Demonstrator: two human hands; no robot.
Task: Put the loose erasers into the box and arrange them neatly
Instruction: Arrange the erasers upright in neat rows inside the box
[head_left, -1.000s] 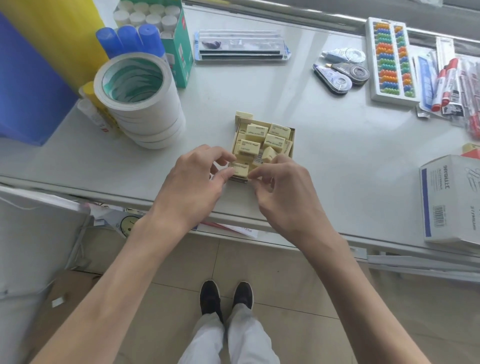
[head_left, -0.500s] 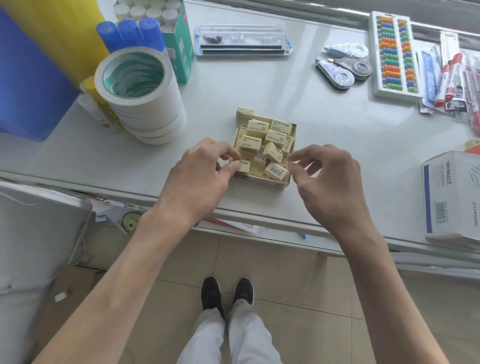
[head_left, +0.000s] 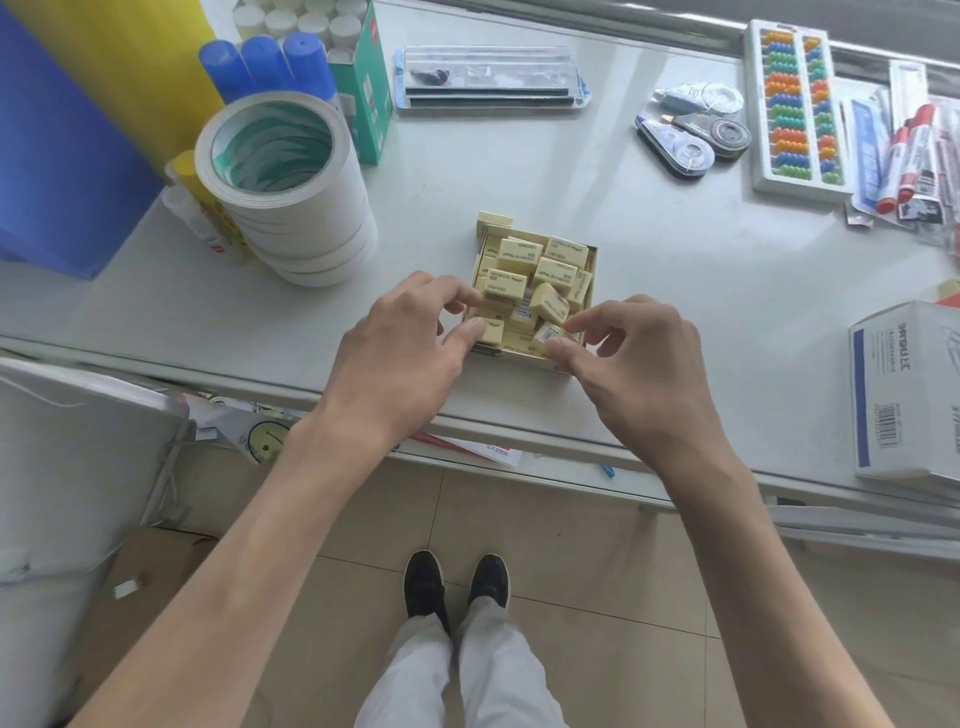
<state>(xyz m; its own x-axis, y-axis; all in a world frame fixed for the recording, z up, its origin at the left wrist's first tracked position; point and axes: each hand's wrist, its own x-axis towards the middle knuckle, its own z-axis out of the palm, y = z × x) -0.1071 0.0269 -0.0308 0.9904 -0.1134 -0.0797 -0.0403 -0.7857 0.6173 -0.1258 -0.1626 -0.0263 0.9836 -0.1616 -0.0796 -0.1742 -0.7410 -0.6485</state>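
Small open cardboard box (head_left: 595, 270) at centre of white tabletop (head_left: 701, 291), close to near edge. Packed with pale yellow block erasers (head_left: 555, 272): far rows roughly flat, near rows jumbled, one tilted eraser (head_left: 549, 304) riding corner-up in the middle. One stray eraser (head_left: 494, 219) outside, touching box's far-left corner.

Right hand (head_left: 644, 364): thumb and forefinger pinching barcode-labelled eraser (head_left: 550, 332) at near-right corner. Left hand (head_left: 400, 353): thumb and curled forefinger nipping near-left eraser (head_left: 491, 332) by box's left wall; remaining fingers hidden beneath.

Judged step: seating near row flat.
- Turn pinched piece broad face down, long side parallel to neighbours.
- Press in with a flat fingertip rather than forcing at an angle.
- Brace left wall meanwhile; light card likely to skid or bulge.
- Level tilted one next, probably after clearing a gap beneath.
- Fetch stray last, only with a slot open.
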